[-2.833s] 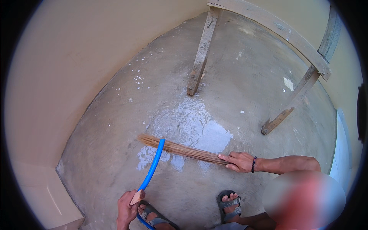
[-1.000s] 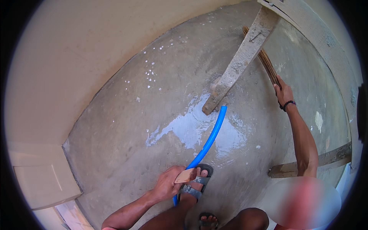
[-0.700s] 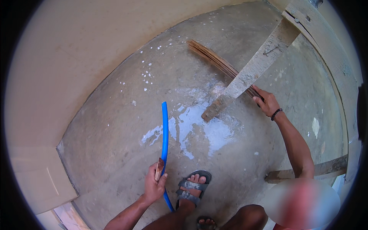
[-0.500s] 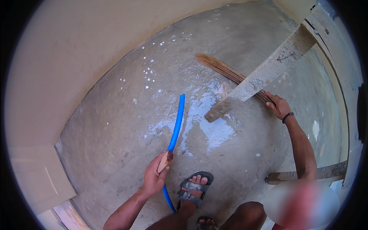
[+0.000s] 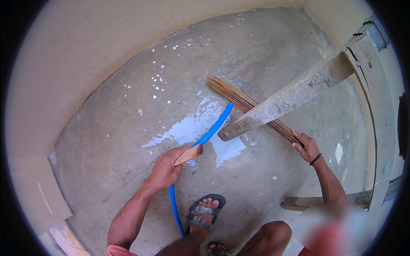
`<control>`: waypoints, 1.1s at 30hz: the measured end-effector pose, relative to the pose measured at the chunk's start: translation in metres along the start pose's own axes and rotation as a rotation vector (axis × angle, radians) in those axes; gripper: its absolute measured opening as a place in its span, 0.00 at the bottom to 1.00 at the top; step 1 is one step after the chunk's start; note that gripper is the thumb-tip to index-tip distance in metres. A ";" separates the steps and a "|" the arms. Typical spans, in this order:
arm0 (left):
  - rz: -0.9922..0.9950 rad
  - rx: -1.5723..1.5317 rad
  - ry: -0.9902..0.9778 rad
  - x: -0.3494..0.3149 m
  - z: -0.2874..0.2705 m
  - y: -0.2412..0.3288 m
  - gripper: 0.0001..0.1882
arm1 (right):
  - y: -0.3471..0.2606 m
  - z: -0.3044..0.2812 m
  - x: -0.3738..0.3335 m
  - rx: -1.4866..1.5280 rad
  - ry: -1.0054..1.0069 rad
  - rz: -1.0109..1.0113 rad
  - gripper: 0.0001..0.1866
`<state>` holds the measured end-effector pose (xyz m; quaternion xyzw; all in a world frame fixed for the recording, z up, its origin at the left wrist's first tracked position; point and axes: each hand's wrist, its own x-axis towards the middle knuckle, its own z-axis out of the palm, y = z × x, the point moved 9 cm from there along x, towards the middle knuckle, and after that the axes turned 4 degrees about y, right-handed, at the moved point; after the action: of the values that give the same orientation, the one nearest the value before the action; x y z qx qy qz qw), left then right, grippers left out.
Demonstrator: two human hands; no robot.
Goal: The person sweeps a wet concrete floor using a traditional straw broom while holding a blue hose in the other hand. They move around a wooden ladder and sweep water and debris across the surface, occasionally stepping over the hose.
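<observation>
My left hand (image 5: 165,167) is closed round a blue hose (image 5: 213,128) and a short wooden piece (image 5: 188,155) with a reddish-brown end. The hose's open end points toward the broom, and its tail hangs down beside my sandalled foot (image 5: 206,211). My right hand (image 5: 306,146), with a dark bracelet at the wrist, grips the handle end of a stick broom (image 5: 232,94). The broom's bristle tips rest on the wet floor (image 5: 128,179), where ripples spread around them. A wooden leg hides the broom's middle.
A rough wooden beam (image 5: 290,98) slants across the right side, joined to a wooden frame (image 5: 376,102). Another wooden bar (image 5: 299,204) lies lower right. A beige wall (image 5: 64,85) borders the floor on the left and far side. White specks (image 5: 156,81) dot the floor near it.
My left hand has moved forward, and the hose end has swung right, close to the broom. The broom's bristles have come nearer and left, with ripples around them. The view has shifted slightly.
</observation>
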<state>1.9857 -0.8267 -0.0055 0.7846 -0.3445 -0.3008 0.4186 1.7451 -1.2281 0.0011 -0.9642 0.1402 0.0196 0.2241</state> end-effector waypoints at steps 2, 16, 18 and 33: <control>0.018 -0.001 0.018 0.010 -0.005 0.004 0.29 | 0.010 -0.002 -0.005 -0.089 -0.053 0.038 0.28; 0.091 0.027 -0.008 0.050 -0.011 0.031 0.30 | 0.007 -0.006 -0.036 -0.157 -0.066 0.103 0.28; 0.105 0.042 -0.013 0.050 -0.013 0.031 0.30 | 0.037 -0.017 -0.049 -0.270 -0.106 0.161 0.27; 0.144 0.120 -0.059 0.069 -0.018 0.025 0.29 | 0.018 -0.004 -0.069 -0.185 -0.024 0.217 0.28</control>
<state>2.0328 -0.8835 0.0117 0.7723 -0.4293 -0.2719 0.3812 1.6737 -1.2277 0.0039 -0.9596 0.2387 0.0680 0.1326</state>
